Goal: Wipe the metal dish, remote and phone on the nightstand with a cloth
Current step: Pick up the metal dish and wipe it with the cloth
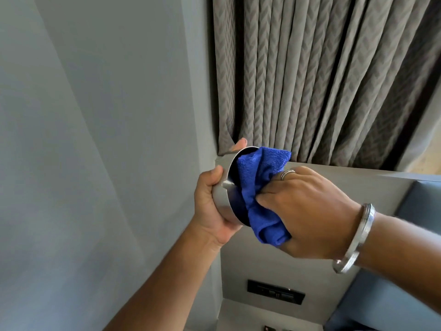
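My left hand (212, 206) holds a round metal dish (223, 199) up in the air, tipped on its side with its open mouth facing right. My right hand (307, 211), with a ring and a steel bangle, grips a bunched blue cloth (257, 187) and presses it into the dish's inside. The cloth fills most of the opening and hides the dish's bottom. The remote and the phone are out of view; only a sliver of the nightstand top (238, 316) shows at the bottom edge.
A grey wall (95, 139) fills the left side. Grey patterned curtains (322, 80) hang behind. A grey headboard panel (274, 266) carries a dark switch plate (275, 291). A blue padded headboard (381, 299) lies at the lower right.
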The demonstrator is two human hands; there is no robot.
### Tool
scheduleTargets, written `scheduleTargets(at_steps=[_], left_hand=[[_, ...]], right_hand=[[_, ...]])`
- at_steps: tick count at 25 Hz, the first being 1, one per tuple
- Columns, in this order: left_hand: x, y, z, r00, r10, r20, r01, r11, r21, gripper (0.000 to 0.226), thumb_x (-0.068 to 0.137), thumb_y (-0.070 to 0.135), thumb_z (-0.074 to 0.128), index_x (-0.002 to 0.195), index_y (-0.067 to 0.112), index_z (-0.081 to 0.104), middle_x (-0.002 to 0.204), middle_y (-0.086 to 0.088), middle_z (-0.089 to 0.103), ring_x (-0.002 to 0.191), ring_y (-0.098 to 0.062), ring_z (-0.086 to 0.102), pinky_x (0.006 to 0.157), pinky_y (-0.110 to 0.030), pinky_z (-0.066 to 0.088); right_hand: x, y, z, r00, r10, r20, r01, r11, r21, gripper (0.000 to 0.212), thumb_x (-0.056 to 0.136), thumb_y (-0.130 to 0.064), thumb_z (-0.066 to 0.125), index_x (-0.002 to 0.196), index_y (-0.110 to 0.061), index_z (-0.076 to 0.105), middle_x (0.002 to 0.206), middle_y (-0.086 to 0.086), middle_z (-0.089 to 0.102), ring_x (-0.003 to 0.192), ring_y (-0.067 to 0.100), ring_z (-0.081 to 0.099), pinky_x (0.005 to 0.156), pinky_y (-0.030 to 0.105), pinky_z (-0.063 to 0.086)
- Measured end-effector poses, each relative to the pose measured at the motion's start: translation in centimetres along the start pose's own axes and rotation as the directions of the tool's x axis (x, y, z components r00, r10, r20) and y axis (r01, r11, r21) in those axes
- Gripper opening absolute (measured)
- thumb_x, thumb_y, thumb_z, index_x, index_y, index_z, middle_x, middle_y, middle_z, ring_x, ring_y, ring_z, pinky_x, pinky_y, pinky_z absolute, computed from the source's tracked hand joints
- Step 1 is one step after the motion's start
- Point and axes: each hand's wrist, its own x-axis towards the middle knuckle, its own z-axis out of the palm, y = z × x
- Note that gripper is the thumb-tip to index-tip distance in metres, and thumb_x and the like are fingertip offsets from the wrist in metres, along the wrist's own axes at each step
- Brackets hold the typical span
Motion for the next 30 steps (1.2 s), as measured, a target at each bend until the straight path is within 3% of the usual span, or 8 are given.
scheduleTargets(at_steps=[2,5,9,13,16,18,24,30], left_hand=[[0.0,-0.5,0.0,0.999,0.042,-0.032,-0.042,0.999,-0.002,0.089,0.074,0.044,0.071,0.151,0.016,0.038,0.130,-0.013,0.060,0.119,-0.031,0.058,0.099,-0.044,0.049],[0.1,-1.3,-0.5,0.992,0.093,-0.088,-0.090,0.995,0.036,0.085,0.076,0.046,0.068,0.150,0.016,0.040,0.128,-0.012,0.063,0.116,-0.030,0.060,0.099,-0.042,0.050],[0.4,-1.3,-0.3,0.989,0.110,-0.101,-0.101,0.991,0.087,0.084,0.078,0.048,0.067,0.151,0.017,0.038,0.121,-0.011,0.067,0.106,-0.025,0.065,0.091,-0.037,0.054],[0.0,-1.5,-0.5,0.990,0.124,-0.068,-0.116,0.988,0.104,0.082,0.078,0.048,0.069,0.150,0.021,0.040,0.124,-0.015,0.065,0.111,-0.029,0.064,0.090,-0.041,0.054],[-0.1,-1.4,-0.7,0.988,0.140,-0.068,-0.131,0.984,0.121,0.076,0.080,0.048,0.068,0.147,0.024,0.044,0.132,-0.013,0.062,0.120,-0.028,0.060,0.096,-0.042,0.051],[0.3,-0.2,-0.9,0.986,0.163,-0.044,-0.156,0.979,0.131,0.072,0.081,0.047,0.068,0.145,0.024,0.047,0.136,-0.011,0.061,0.122,-0.027,0.058,0.100,-0.042,0.049],[-1.1,3.8,-4.8,0.986,0.072,-0.153,-0.110,0.961,-0.254,0.076,0.077,0.066,0.057,0.132,0.013,0.060,0.140,-0.018,0.054,0.126,-0.043,0.053,0.104,-0.057,0.040],[-2.5,2.5,-6.5,0.998,0.058,0.002,-0.053,0.919,-0.391,0.107,0.070,0.073,0.057,0.157,0.022,0.019,0.161,-0.013,0.024,0.137,-0.041,0.035,0.112,-0.049,0.032]], right_hand=[[-0.3,-0.2,0.0,0.999,-0.005,0.041,0.001,0.994,0.107,0.015,0.071,-0.039,0.044,0.070,-0.026,0.050,0.071,-0.007,0.058,0.072,0.016,0.051,0.072,0.029,0.042],[0.0,-0.8,0.1,0.996,0.032,0.086,-0.062,0.927,0.370,0.021,0.082,-0.033,0.052,0.070,-0.016,0.048,0.065,0.000,0.059,0.063,0.018,0.052,0.063,0.034,0.049],[1.4,-1.3,-0.6,0.983,0.142,0.113,-0.179,0.662,0.728,0.033,0.091,-0.029,0.057,0.062,-0.014,0.048,0.059,-0.001,0.056,0.051,0.006,0.048,0.053,0.020,0.044],[2.4,-1.5,-0.8,0.950,0.248,0.188,-0.249,0.245,0.937,0.025,0.093,-0.022,0.057,0.081,0.001,0.062,0.076,0.009,0.065,0.072,0.016,0.062,0.076,0.036,0.054],[3.4,-1.7,-1.0,0.897,0.292,0.332,-0.186,-0.432,0.882,0.023,0.091,-0.020,0.060,0.106,-0.002,0.065,0.099,0.013,0.071,0.091,0.024,0.069,0.081,0.037,0.058],[3.8,-1.7,-1.1,0.901,0.275,0.337,-0.063,-0.685,0.726,0.033,0.092,-0.020,0.059,0.120,-0.002,0.060,0.114,0.016,0.069,0.103,0.027,0.067,0.087,0.040,0.056],[1.3,1.7,-1.8,0.924,0.360,0.125,0.156,-0.658,0.737,0.039,0.097,-0.024,0.047,0.130,-0.004,0.053,0.124,0.018,0.065,0.113,0.031,0.063,0.088,0.046,0.054],[-0.6,2.7,-0.5,0.836,0.537,0.111,0.214,-0.505,0.836,0.044,0.089,-0.029,0.056,0.129,-0.012,0.053,0.127,0.015,0.064,0.114,0.033,0.062,0.086,0.042,0.055]])
